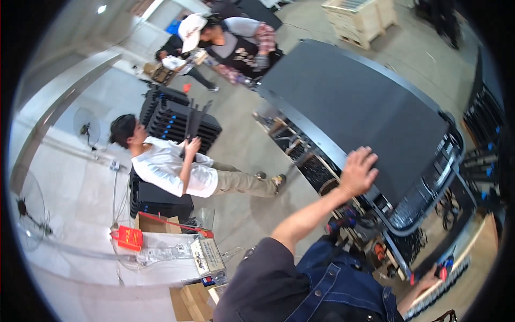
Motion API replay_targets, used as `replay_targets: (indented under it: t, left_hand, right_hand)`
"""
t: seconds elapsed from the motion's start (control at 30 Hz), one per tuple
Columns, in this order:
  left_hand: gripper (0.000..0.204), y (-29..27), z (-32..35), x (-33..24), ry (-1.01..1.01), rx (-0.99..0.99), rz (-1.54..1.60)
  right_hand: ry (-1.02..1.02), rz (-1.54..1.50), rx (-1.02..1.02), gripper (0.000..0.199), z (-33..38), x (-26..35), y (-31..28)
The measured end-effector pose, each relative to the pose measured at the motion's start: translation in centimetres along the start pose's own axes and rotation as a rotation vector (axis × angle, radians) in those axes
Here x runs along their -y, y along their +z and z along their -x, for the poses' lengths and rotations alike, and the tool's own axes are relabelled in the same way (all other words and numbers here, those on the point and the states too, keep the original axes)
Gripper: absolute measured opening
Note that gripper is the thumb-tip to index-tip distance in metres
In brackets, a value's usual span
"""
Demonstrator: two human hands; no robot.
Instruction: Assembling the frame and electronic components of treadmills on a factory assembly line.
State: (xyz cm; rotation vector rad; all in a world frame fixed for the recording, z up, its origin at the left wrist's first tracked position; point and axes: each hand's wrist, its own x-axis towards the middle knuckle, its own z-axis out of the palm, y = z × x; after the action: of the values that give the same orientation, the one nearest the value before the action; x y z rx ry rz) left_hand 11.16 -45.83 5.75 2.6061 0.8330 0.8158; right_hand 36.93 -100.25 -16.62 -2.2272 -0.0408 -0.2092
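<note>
A treadmill deck with a wide dark belt (354,96) lies on a work stand in front of me. My left hand (358,173) rests on its near side edge, fingers spread, with nothing held. At the lower right, my right hand (425,279) is closed around what looks like a red and dark power drill (444,269), beside a pale wooden edge (477,247). The fingers there are small and partly hidden. The treadmill's right end has a shiny, dark, plastic-like part (410,214).
Across the treadmill stands a person in a white cap (192,32). Another person in a white shirt (174,166) holds dark bars beside stacked black parts (179,121). Tools and parts (354,225) lie under the treadmill. A wooden crate (359,21) stands at the back.
</note>
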Motion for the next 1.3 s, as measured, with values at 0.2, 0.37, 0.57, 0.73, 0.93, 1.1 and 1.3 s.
replay_targets:
  t: [0.2, 0.37, 0.57, 0.73, 0.93, 1.1, 1.3]
  left_hand:
    - [0.051, 1.0, -1.0, -1.8, 0.036, -0.003, 0.092]
    - [0.058, 0.8, 1.2, 2.3, -0.027, 0.011, 0.104]
    - [0.068, -2.6, 2.2, 6.1, 0.108, 0.199, 0.442]
    - [0.069, -6.9, 4.8, 14.2, 0.158, 0.199, 0.397]
    - [0.067, -10.5, 4.6, 21.1, 0.249, 0.235, 0.380]
    - [0.063, -9.4, 3.3, 23.0, 0.195, 0.351, 0.591]
    - [0.048, -9.9, 3.0, 26.2, 0.215, 0.451, 0.720]
  right_hand:
    - [-0.378, 0.541, -0.092, 0.074, -4.1, -2.1, -4.7]
    - [-0.384, 0.809, 0.018, 0.052, 5.5, 18.1, 1.1]
    - [-0.423, 0.601, 0.090, 0.062, 17.9, 27.4, 2.1]
    - [-0.448, 0.489, 0.168, 0.071, 26.1, 32.5, 0.6]
    - [-0.057, 0.031, 0.764, 0.036, 35.8, 36.1, 6.9]
    - [0.017, -0.075, 0.950, 0.019, 39.7, 35.9, 17.7]
    - [0.202, -0.089, 1.200, 0.016, 41.2, 41.1, 28.4]
